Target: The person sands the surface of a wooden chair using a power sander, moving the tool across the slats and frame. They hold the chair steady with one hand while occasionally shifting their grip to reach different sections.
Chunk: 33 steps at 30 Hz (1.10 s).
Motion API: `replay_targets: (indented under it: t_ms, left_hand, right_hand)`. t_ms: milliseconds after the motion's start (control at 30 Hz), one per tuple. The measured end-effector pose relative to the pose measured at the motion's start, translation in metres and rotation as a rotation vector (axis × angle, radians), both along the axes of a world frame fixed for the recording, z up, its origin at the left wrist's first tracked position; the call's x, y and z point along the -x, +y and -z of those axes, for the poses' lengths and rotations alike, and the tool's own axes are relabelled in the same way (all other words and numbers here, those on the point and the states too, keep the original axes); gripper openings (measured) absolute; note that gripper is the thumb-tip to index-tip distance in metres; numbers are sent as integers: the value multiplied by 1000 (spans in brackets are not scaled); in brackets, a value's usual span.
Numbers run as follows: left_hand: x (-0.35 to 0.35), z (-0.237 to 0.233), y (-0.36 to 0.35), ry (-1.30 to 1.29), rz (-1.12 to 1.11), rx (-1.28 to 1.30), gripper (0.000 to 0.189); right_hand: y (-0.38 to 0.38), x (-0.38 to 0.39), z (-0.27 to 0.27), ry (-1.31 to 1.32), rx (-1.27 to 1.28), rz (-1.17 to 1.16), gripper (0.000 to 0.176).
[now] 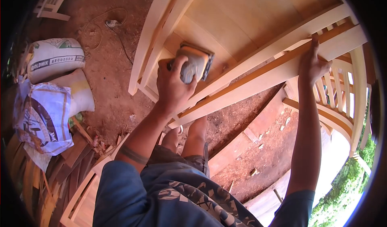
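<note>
My left hand (175,79) is wrapped round the grey and orange body of a power sander (192,67), whose flat pad rests on a pale wooden panel (225,25). Wooden rails frame the panel. At the right, my right hand (313,63) grips the outer wooden rail (258,77) near its far end, with the thumb over the upper edge; part of its fingers is hidden behind the wood. The sander's underside cannot be seen.
Two filled sacks (56,59) and a printed plastic bag (44,114) lie at the left, above stacked wood offcuts (68,166). A curved slatted wooden piece (338,89) stands at the right. A cord (123,47) runs over the dirt floor (109,85).
</note>
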<state>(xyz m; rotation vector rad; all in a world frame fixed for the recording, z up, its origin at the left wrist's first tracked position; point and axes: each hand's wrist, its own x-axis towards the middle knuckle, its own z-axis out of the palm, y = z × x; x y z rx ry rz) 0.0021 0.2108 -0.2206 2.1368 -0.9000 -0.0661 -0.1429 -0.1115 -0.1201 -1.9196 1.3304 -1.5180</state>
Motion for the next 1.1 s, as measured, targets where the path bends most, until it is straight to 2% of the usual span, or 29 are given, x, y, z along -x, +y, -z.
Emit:
replay_targets:
  t_ms: [67, 267, 433, 567, 667, 767, 867, 967, 1067, 1100]
  left_hand:
    - [8, 10, 8, 16, 41, 18, 59]
    - [-9, -20, -21, -98, 10, 40, 54]
    - [-34, -6, -2, 15, -32, -8, 56]
    - [-8, 12, 14, -13, 31, -1, 56]
    - [1, 4, -2, -5, 82, 50, 55]
    - [-13, -16, -19, -34, 61, 72, 53]
    - [-35, -12, -15, -61, 64, 114, 55]
    - [-46, 4, 3, -80, 77, 53, 57]
    - [-52, 12, 11, -66, 119, 83, 58]
    - [-55, 8, 10, -78, 118, 65, 57]
  right_hand:
    - [-4, 3, 2, 80, 14, 71, 75]
    - [0, 1, -1, 9, -22, 5, 80]
    - [0, 1, 1, 54, -13, 59, 81]
    - [-4, 4, 1, 95, -20, 79, 81]
    - [0, 2, -2, 72, -41, 70, 81]
    - [1, 1, -2, 47, -83, 76, 82]
    - [-2, 5, 0, 74, -92, 83, 81]
    - [5, -3, -4, -45, -69, -49, 79]
    - [-3, -1, 1, 72, -20, 75, 74]
    - [0, -3, -1, 48, -26, 49, 74]
